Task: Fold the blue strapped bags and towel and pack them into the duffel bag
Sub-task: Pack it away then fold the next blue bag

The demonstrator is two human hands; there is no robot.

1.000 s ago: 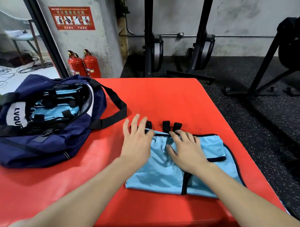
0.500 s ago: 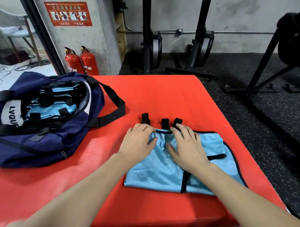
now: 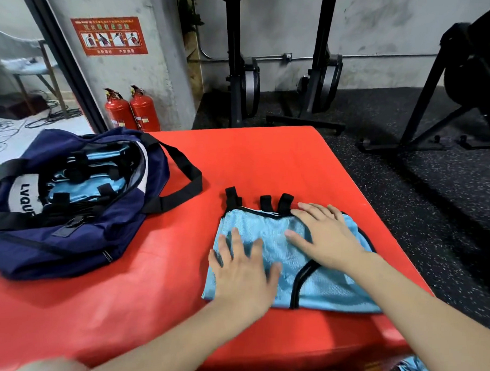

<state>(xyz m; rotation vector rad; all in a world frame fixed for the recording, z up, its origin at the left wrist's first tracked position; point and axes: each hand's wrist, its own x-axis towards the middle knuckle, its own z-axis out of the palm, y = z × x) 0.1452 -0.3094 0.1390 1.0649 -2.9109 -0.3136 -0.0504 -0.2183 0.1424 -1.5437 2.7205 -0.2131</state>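
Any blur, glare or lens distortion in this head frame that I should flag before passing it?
Head view: the left hand is smeared by motion blur, while the right hand and blue strapped bag stay fairly sharp; the bottom edge is soft; wide-angle distortion bows the exercise machine posts and the red table edges; lighting is even, with soft sheen on the table and a soft shadow beside the duffel bag.

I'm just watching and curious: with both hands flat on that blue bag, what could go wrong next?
The folded blue bag lies near the red table's front edge, so a sweep by the left hand or right hand might slide it off. Its black straps stick out and may snag. The duffel bag already looks full.
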